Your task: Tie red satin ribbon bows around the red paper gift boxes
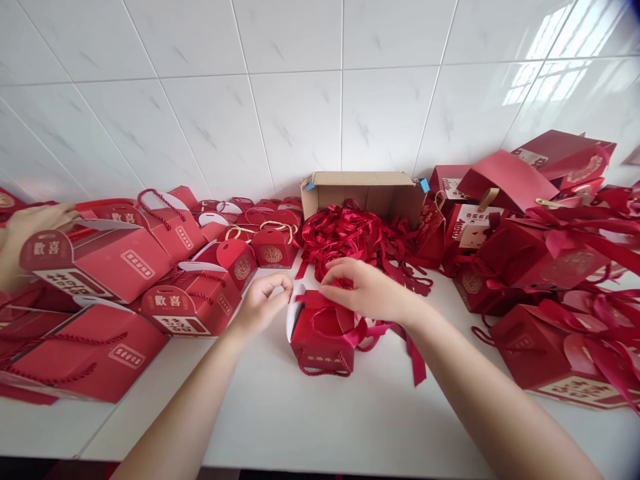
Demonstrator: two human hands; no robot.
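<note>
two hands work at a small red box on the white table; the left hand is narrowly pinched, the right hand loosely curled above, whether holding anything i can't tell. best keep the ribbon untwisted.

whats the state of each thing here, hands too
Small box: upright, rope handle slack
Left hand: fingers curled, beside the small box
Right hand: fingers bent, over the small box
Cardboard box: open
Ribbons: loose, heaped
Left boxes: assembled, crowded together
Right boxes: piled up
Another person's hand: beside left boxes
</note>
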